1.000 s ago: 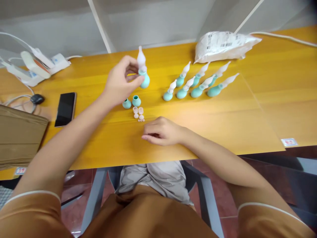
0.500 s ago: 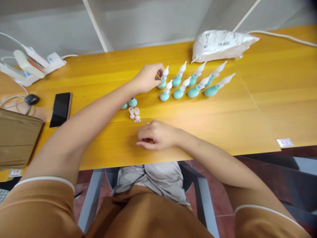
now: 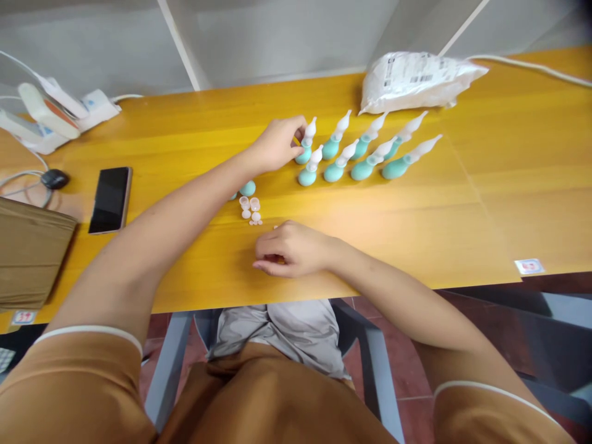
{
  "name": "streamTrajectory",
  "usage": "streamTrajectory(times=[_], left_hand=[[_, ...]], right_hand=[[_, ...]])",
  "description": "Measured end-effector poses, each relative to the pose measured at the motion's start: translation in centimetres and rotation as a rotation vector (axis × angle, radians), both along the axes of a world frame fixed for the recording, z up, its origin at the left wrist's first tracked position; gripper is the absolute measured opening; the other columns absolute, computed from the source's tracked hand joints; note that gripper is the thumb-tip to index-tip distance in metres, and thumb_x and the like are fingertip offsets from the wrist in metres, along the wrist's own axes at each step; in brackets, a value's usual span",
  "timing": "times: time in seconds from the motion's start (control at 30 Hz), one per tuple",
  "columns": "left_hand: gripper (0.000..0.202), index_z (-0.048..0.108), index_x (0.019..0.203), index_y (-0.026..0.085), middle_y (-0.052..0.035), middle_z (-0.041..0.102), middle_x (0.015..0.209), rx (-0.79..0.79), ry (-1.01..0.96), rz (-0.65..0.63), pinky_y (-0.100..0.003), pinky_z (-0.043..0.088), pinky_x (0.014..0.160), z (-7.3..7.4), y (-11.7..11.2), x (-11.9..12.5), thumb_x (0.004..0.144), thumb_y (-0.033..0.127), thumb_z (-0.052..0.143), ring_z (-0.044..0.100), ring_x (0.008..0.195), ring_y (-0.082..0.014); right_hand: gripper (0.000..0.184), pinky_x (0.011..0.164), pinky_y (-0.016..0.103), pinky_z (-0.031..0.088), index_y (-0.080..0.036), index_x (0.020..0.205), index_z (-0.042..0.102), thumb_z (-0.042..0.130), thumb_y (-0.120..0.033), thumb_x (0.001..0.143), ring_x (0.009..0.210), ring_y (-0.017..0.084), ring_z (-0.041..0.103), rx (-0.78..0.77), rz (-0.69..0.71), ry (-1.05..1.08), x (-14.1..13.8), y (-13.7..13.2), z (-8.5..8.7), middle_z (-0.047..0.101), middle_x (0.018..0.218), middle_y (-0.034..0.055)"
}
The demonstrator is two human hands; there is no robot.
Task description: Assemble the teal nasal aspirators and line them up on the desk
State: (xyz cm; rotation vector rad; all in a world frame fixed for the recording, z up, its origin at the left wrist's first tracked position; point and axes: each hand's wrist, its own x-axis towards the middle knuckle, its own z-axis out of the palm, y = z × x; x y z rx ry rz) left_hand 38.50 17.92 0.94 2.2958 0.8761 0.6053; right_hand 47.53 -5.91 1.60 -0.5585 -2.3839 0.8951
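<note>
Bulbs (image 3: 333,172), each with a pale tip (image 3: 348,153), make two rows of four on the surface (image 3: 416,222), running from left of the bag (image 3: 411,80) to its near side. Those eight look complete, as far as I can judge. The left hand (image 3: 277,145) is at the back-row bulb farthest left of the bag, thumb and fingers half closed against its side (whether firm grip or light touch, I cannot tell). Farther left of the bag and nearer the wearer, two other bulbs (image 3: 248,189) show only in part past the left forearm (image 3: 185,200); their tops are hidden. Just on their near side lie loose pale pieces (image 3: 254,205), some cup-shaped, some tiny, which suggests that this pair is what remains unfinished. The right hand (image 3: 296,250) rests loosely curled, also left of the bag but nearest the wearer, beside a pale speck (image 3: 276,227); its inside is mostly hidden, so I cannot tell if it holds anything.
</note>
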Motion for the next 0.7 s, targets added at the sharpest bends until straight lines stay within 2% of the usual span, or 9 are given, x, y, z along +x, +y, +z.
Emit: streamTrajectory(times=[0.2,0.3,0.37,0.43,0.5,0.57,0.63,0.7], left_hand=[[0.038,0.077,0.122,0.030,-0.0065,0.091,0.135,-0.020,0.058,-0.041,-0.055,0.066,0.118,0.8,-0.8,-0.4,0.091,0.010,0.085,0.086,0.127,-0.0349],[0.049,0.078,0.133,0.029,-0.0060,0.089,0.142,-0.002,0.084,-0.051,-0.055,0.065,0.124,2.1,-1.1,-0.9,0.089,0.011,0.091,0.084,0.130,-0.0329],[0.053,0.077,0.140,0.029,-0.0025,0.087,0.148,0.015,0.067,-0.056,-0.053,0.063,0.129,3.5,-1.2,-2.1,0.091,0.016,0.093,0.080,0.135,-0.0288],[0.046,0.079,0.131,0.035,0.0018,0.086,0.145,0.020,0.054,-0.054,-0.053,0.063,0.130,5.0,-1.6,-4.2,0.090,0.030,0.099,0.078,0.134,-0.0288],[0.038,0.080,0.130,0.035,-0.0003,0.085,0.146,0.078,-0.021,-0.017,-0.058,0.064,0.128,6.4,-2.6,-7.3,0.096,0.043,0.096,0.076,0.134,-0.0311],[0.037,0.079,0.126,0.036,-0.0016,0.084,0.141,0.104,-0.058,0.024,-0.055,0.066,0.119,7.3,-4.4,-10.9,0.097,0.053,0.095,0.074,0.128,-0.0304],[0.034,0.078,0.126,0.034,-0.0002,0.081,0.136,0.209,-0.097,0.152,-0.053,0.067,0.115,7.5,-6.6,-14.4,0.105,0.058,0.089,0.071,0.128,-0.0287],[0.030,0.077,0.124,0.032,0.0038,0.079,0.130,0.301,-0.052,0.265,-0.053,0.067,0.112,7.1,-9.0,-17.3,0.110,0.058,0.084,0.069,0.125,-0.0260]], right_hand=[[0.038,0.070,0.032,0.035,-0.024,0.087,0.067,0.063,-0.036,0.123,0.071,0.017,0.061,0.010,-0.003,-0.024,-0.1,0.0,-0.3,0.075,0.082,0.0015],[0.039,0.070,0.032,0.035,-0.024,0.086,0.066,0.064,-0.035,0.123,0.071,0.017,0.061,0.011,-0.007,-0.019,0.1,0.1,-0.4,0.074,0.081,0.0011],[0.039,0.070,0.032,0.035,-0.023,0.086,0.066,0.063,-0.036,0.123,0.071,0.017,0.061,0.024,-0.015,-0.013,0.3,0.1,-0.3,0.074,0.081,0.0011],[0.040,0.070,0.032,0.035,-0.023,0.087,0.066,0.061,-0.037,0.125,0.072,0.017,0.060,0.053,-0.039,-0.006,0.6,0.2,0.0,0.073,0.081,0.0012],[0.040,0.070,0.032,0.034,-0.024,0.088,0.065,0.059,-0.036,0.125,0.073,0.017,0.060,0.101,-0.079,-0.016,1.0,0.3,0.4,0.072,0.082,0.0013],[0.036,0.069,0.033,0.032,-0.024,0.090,0.066,0.057,-0.032,0.124,0.073,0.017,0.058,0.175,-0.133,-0.049,1.2,0.4,0.9,0.072,0.083,0.0015],[0.029,0.068,0.034,0.030,-0.023,0.094,0.068,0.056,-0.025,0.119,0.071,0.017,0.054,0.258,-0.184,-0.095,1.2,0.4,1.1,0.073,0.085,0.0018],[0.023,0.067,0.036,0.027,-0.022,0.098,0.070,0.056,-0.021,0.115,0.071,0.018,0.054,0.313,-0.201,-0.145,1.0,0.5,1.2,0.076,0.088,0.0028]])
